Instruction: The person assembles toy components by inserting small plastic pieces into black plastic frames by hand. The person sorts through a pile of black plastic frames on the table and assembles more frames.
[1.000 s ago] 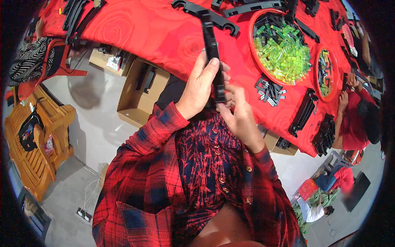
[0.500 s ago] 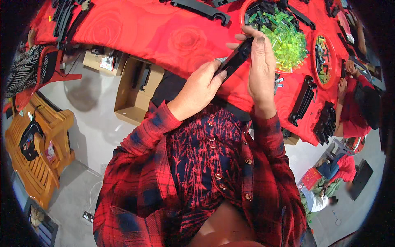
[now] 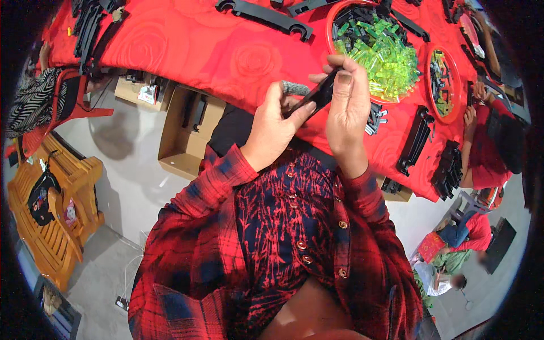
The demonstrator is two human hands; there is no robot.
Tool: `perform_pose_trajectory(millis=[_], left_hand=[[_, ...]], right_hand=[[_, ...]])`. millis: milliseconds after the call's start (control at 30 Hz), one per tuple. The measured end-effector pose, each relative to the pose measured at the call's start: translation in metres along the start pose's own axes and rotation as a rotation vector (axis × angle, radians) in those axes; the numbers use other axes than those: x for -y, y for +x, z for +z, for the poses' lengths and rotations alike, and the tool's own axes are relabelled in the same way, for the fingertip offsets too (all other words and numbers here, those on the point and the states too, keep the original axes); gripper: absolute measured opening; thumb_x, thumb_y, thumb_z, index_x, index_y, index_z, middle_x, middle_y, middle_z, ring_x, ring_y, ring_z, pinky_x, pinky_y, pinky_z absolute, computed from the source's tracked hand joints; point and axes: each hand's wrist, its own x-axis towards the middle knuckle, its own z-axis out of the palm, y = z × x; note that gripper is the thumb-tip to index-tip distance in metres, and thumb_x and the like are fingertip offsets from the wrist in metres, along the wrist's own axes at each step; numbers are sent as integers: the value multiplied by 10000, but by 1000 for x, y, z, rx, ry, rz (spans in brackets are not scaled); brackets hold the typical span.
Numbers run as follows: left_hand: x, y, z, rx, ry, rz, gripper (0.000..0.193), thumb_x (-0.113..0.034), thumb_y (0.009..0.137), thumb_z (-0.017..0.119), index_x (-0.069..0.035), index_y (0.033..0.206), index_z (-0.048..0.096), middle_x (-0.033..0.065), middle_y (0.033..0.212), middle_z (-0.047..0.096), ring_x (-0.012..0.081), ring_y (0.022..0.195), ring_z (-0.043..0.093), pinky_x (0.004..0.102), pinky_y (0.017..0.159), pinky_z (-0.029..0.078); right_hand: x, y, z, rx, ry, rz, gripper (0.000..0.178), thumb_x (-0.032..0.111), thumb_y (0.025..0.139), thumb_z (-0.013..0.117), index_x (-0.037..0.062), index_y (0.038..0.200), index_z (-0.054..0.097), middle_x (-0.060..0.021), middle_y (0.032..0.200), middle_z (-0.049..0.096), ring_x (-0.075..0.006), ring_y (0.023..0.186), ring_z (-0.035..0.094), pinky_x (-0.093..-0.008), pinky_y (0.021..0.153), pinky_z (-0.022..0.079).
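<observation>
My left hand (image 3: 271,127) is closed round the near end of a long black plastic part (image 3: 321,95), its thumb lying along the top. The part is tilted, held above the front edge of the red-covered table. My right hand (image 3: 349,110) grips the far end, with the thumb on the near side and fingers curled behind. A grey, wrap-like piece (image 3: 296,88) shows at my left fingers. Just beyond my right hand stands a red bowl (image 3: 329,35) heaped with translucent green-yellow pieces (image 3: 385,68) and black ones. Small silvery pieces (image 3: 374,120) lie beside my right wrist.
A long black bar (image 3: 266,17) lies across the far table. At right are a smaller red bowl (image 3: 432,90) of mixed pieces and stacked black parts (image 3: 415,139). Another person's hand (image 3: 470,116) rests near there. Below the table edge sits an open cardboard box (image 3: 180,153).
Both hands have moved slightly left and nearer with the black part. My right fingers, straighter before, are now bent round its far end.
</observation>
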Motion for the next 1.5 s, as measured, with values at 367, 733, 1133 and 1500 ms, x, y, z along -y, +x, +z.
perform_pose_trajectory(millis=[367, 733, 1133, 1500], left_hand=[[16, -10, 0, 92, -32, -45, 294, -140, 936, 696, -25, 1094, 476, 26, 796, 601, 65, 691, 534, 241, 639, 432], [-4, 1, -20, 421, -219, -363, 496, -492, 1067, 363, -54, 1204, 549, 45, 933, 647, 103, 727, 628, 245, 653, 508], [-11, 3, -37, 408, -451, -513, 603, -529, 1053, 355, -33, 1335, 548, 80, 1093, 666, 190, 838, 688, 293, 728, 558], [-15, 1, -41, 403, -413, -445, 599, -519, 1058, 353, -33, 1336, 564, 56, 1041, 672, 151, 872, 673, 278, 749, 542]], right_hand=[[6, -19, -9, -33, -348, -173, 160, 132, 1023, 498, 11, 1066, 594, -102, 895, 654, -296, 919, 573, -402, 887, 391], [-27, 2, -25, 59, -326, 204, 380, 275, 1069, 390, -29, 1044, 617, -219, 917, 647, -384, 852, 631, -436, 771, 491], [-33, 0, -16, 76, -184, 195, 391, 298, 1080, 405, -35, 1080, 609, -175, 896, 659, -288, 818, 649, -383, 768, 502], [-17, 0, -9, 114, 186, 344, 444, 364, 1090, 376, -29, 1203, 550, -112, 998, 614, -237, 848, 704, -314, 756, 565]])
